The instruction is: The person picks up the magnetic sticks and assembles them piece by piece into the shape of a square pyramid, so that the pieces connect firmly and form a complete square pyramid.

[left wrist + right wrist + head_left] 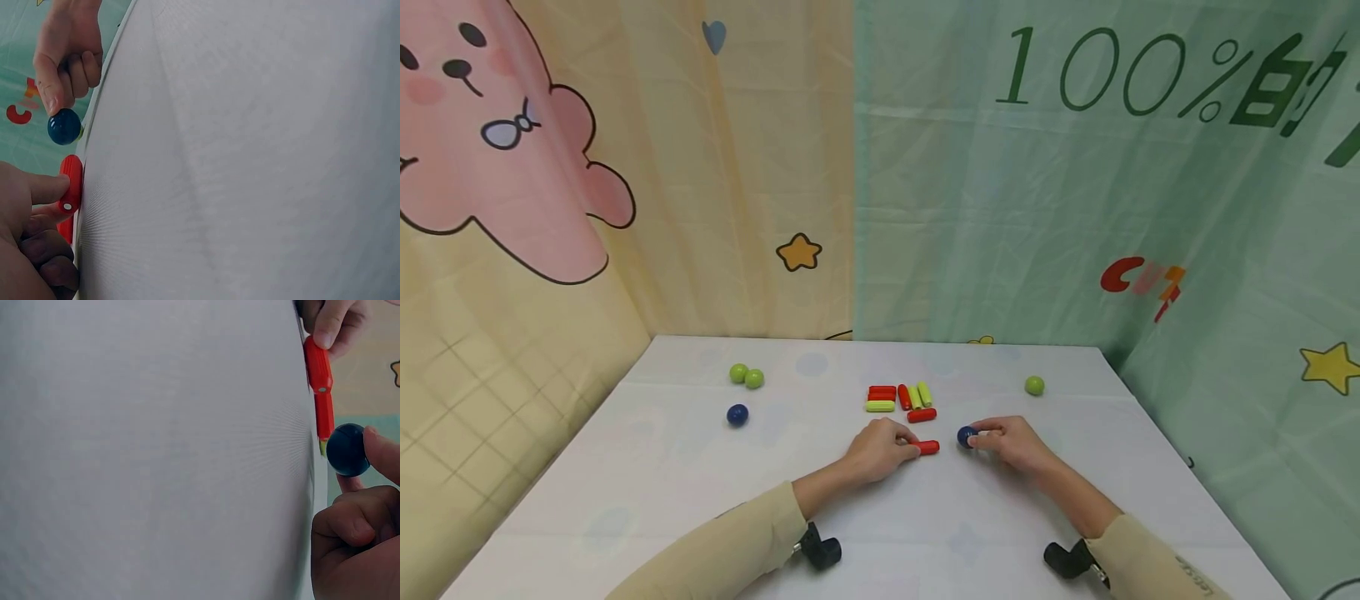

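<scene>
Near the middle of the table my left hand (880,452) pinches one end of a short red stick (928,447) between thumb and finger. In the left wrist view this red stick (72,183) has ridged sides and a small pale spot on its end. To the right, my right hand (1015,442) pinches a shiny dark blue ball (966,437) between thumb and fingers. The right wrist view shows that ball (348,450) close to the red stick (318,364), with a gap between them. Another red stick (922,414) lies just beyond the left hand.
Behind the hands sits a group of red sticks (882,390) and yellow-green sticks (880,407). Two green balls (754,379) and a blue ball (737,415) are on the left. A single green ball (1034,385) is at the back right. Printed curtains (970,208) hang behind the white table (647,467).
</scene>
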{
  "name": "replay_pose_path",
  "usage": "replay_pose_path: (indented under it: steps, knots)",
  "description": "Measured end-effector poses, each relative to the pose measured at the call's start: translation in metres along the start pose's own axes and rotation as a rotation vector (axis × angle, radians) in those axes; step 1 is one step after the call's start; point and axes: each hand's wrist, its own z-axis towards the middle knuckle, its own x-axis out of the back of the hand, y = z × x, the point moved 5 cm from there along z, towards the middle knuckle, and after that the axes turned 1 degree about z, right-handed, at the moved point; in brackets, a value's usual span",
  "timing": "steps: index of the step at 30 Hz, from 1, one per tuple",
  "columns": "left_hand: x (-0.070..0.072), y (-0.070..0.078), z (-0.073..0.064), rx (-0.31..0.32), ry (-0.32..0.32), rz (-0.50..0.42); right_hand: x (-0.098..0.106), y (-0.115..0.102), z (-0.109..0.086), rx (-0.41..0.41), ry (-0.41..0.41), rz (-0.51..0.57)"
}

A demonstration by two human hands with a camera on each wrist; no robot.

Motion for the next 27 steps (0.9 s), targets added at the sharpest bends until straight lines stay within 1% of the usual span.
replay_pose_path:
  steps: [10,15,21,27]
  knots:
    - [0.002,0.002,-0.001,-0.017,-0.001,0.011,-0.014,-0.005,-0.001,-0.01,-0.028,-0.005]
    - [0.002,0.003,-0.002,-0.015,-0.008,0.009,-0.017,-0.006,-0.002,-0.018,-0.038,-0.024]
    - [0.004,0.003,-0.002,0.003,-0.009,0.0,-0.019,-0.005,-0.001,-0.023,-0.04,-0.043]
    - [0.003,0.005,0.004,-0.032,-0.01,0.022,-0.019,-0.003,0.001,-0.017,-0.048,-0.034]
